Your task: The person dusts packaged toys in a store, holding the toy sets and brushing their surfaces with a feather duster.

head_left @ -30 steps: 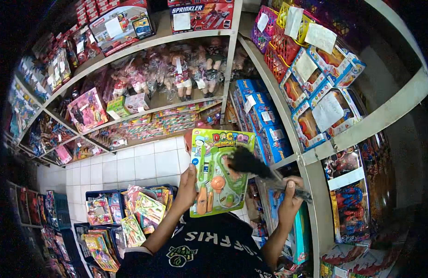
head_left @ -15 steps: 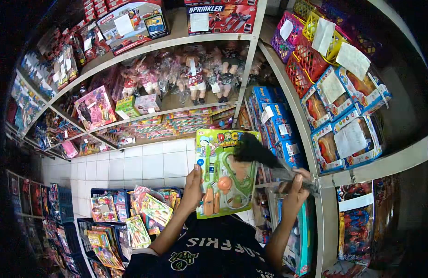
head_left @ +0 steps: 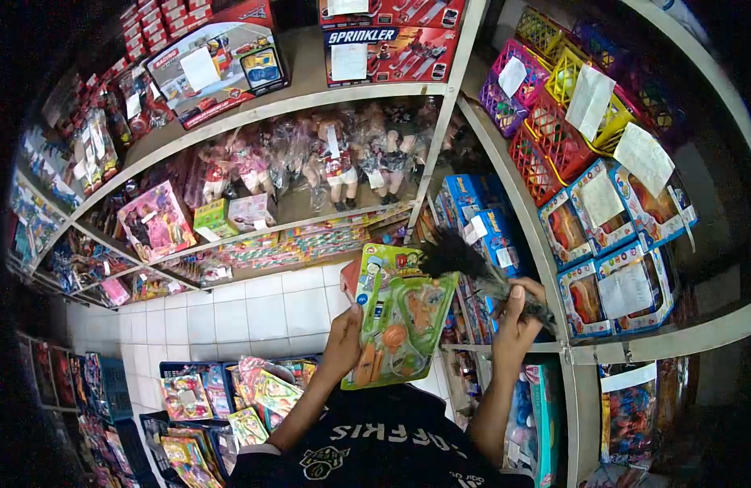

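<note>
Dusting looks partway, remainder unclear: our left hand [head_left: 343, 346], nearly closed, pinches the carded doctor playset [head_left: 393, 359] at centre; our right hand [head_left: 516, 317] curls tight round the feather duster [head_left: 453, 254], playset's one o'clock

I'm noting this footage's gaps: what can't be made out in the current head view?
In the head view:
Left hand: fingers behind the green, plastic-fronted doctor-set card.
Card's upper right corner: covered by the black feathery duster.
Duster handle's middle: inside the right hand's grip.
Writing on the white paper labels: too small.
Dark shirt with white lettering: cut off by the bottom edge.
</note>
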The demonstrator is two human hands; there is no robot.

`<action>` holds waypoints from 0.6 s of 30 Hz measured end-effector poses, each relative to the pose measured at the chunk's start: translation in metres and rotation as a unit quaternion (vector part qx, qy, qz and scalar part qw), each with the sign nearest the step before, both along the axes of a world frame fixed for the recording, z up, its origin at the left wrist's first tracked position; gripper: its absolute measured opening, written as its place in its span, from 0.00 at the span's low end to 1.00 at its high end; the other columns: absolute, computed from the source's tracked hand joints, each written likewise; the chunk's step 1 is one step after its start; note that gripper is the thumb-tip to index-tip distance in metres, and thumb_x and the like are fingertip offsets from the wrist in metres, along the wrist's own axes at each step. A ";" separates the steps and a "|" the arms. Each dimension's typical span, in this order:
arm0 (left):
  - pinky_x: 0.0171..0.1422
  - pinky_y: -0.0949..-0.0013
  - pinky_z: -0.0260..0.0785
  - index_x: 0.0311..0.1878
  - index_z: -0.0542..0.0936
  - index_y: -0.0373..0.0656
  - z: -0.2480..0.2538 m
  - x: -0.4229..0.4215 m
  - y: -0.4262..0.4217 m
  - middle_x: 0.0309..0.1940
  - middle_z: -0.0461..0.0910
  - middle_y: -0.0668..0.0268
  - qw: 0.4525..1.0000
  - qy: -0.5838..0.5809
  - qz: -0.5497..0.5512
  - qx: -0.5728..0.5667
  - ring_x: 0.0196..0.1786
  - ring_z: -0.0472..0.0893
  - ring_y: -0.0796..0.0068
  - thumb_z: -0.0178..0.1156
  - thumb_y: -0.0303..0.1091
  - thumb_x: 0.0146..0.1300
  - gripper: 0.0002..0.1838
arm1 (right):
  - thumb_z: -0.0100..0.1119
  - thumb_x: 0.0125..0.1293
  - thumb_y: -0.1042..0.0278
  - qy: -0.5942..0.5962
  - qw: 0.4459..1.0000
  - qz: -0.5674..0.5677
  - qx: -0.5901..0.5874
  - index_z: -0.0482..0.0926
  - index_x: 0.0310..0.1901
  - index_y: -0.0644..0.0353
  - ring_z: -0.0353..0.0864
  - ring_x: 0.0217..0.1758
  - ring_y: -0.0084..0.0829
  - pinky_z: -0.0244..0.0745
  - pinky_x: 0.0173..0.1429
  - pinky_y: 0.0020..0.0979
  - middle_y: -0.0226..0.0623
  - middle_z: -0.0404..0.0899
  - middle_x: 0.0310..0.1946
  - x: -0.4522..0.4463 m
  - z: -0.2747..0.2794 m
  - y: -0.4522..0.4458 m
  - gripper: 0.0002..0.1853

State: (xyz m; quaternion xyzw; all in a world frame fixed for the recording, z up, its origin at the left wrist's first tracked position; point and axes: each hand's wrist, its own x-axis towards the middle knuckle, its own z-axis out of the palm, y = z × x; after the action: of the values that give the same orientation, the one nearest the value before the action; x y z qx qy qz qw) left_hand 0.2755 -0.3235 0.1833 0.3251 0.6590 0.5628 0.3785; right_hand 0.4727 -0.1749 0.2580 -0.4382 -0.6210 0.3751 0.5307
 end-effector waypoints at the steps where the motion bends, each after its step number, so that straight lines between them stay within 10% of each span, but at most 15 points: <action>1: 0.35 0.69 0.57 0.31 0.67 0.38 0.006 -0.001 0.006 0.23 0.60 0.72 0.999 0.006 0.029 0.012 0.29 0.59 0.79 0.38 0.53 0.76 0.27 | 0.51 0.73 0.60 -0.021 1.000 -0.003 0.005 0.72 0.45 0.61 0.66 0.24 0.17 0.62 0.28 0.21 0.29 0.70 0.27 -0.011 0.003 -0.003 0.11; 4: 0.36 0.69 0.59 0.30 0.68 0.37 0.000 -0.020 0.011 0.24 0.62 0.70 0.999 -0.015 0.031 0.013 0.30 0.60 0.79 0.38 0.53 0.76 0.27 | 0.52 0.71 0.62 -0.074 0.971 0.154 0.165 0.73 0.45 0.61 0.70 0.25 0.20 0.64 0.28 0.21 0.33 0.72 0.35 -0.039 0.004 -0.002 0.10; 7: 0.38 0.68 0.61 0.32 0.70 0.36 0.010 -0.044 0.012 0.25 0.66 0.69 1.000 -0.030 0.007 -0.005 0.32 0.63 0.79 0.38 0.53 0.76 0.28 | 0.53 0.71 0.63 0.036 0.985 0.159 -0.061 0.73 0.42 0.62 0.70 0.29 0.18 0.65 0.34 0.20 0.31 0.71 0.33 -0.064 0.013 -0.010 0.10; 10: 0.37 0.70 0.62 0.34 0.72 0.34 0.003 -0.066 0.012 0.25 0.69 0.70 0.999 -0.021 0.023 0.011 0.31 0.65 0.80 0.38 0.50 0.77 0.27 | 0.51 0.72 0.66 -0.054 0.992 0.024 0.113 0.73 0.42 0.61 0.68 0.25 0.15 0.63 0.28 0.20 0.30 0.71 0.32 -0.075 -0.002 0.012 0.07; 16: 0.35 0.70 0.61 0.31 0.70 0.33 -0.022 -0.097 0.018 0.22 0.66 0.72 0.998 -0.020 0.054 0.041 0.29 0.64 0.80 0.40 0.45 0.77 0.25 | 0.54 0.71 0.64 0.056 0.974 0.218 -0.036 0.73 0.41 0.63 0.70 0.26 0.18 0.68 0.31 0.22 0.34 0.74 0.34 -0.116 -0.002 -0.013 0.09; 18: 0.33 0.70 0.59 0.29 0.68 0.35 -0.047 -0.111 0.013 0.22 0.62 0.74 0.974 0.216 0.053 0.037 0.28 0.62 0.80 0.39 0.45 0.77 0.24 | 0.53 0.71 0.64 0.028 0.977 0.206 -0.044 0.72 0.41 0.63 0.71 0.26 0.19 0.68 0.31 0.23 0.34 0.74 0.33 -0.120 -0.008 -0.013 0.09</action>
State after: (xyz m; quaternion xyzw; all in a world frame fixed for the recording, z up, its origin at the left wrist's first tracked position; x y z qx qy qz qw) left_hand 0.1648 -0.3105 0.1365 0.4173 0.7205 0.5223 0.1845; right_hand 0.3530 -0.1884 0.2500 -0.3134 -0.6659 0.5155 0.4389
